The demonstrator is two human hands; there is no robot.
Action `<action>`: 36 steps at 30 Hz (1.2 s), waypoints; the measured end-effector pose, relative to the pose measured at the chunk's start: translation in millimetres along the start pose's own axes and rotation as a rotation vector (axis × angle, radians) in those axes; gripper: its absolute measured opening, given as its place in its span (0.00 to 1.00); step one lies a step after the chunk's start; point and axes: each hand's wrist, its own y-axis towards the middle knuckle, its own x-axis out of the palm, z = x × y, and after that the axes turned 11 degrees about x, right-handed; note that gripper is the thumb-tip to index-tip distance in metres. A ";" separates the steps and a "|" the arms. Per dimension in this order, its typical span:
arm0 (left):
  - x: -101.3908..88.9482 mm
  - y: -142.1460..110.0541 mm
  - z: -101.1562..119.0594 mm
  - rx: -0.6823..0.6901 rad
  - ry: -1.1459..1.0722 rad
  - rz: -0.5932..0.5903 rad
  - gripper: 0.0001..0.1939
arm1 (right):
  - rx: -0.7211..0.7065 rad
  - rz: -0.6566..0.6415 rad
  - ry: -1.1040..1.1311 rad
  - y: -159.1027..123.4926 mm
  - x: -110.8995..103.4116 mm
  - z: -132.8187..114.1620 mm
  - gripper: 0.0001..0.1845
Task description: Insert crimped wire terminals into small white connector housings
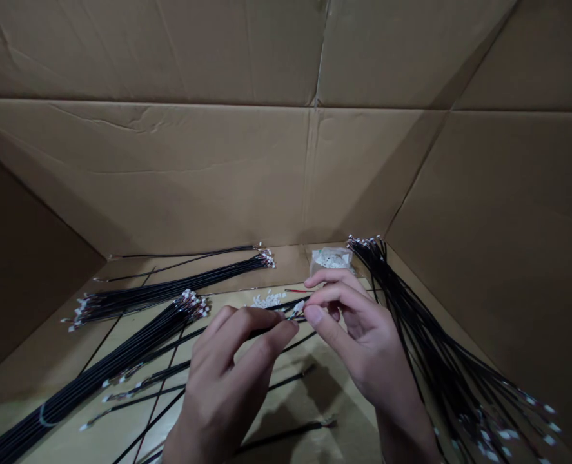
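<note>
White connector, pinched by right hand; left hand clamped on its wires.

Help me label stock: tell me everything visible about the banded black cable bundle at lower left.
The bundle is many thin black cables, seemingly plastic-sheathed, lying side by side diagonally across the pale surface. A thin, pale bluish-green band crosses it near the lower left. Its upper end fans into short exposed wires with small white connectors; its other end runs out of view. Neither hand appears to touch it.
</note>
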 end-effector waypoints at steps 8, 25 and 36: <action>2.6 4.1 -1.3 -0.122 -0.059 0.027 0.10 | -0.383 0.139 -0.298 -1.9 0.6 0.5 0.11; -11.5 17.1 7.9 -0.691 -0.797 0.001 0.08 | -0.093 -0.115 0.090 7.4 -1.5 6.9 0.06; -8.0 16.7 -1.9 -0.961 -0.879 -0.112 0.06 | -0.173 -0.204 0.120 15.6 1.8 17.7 0.04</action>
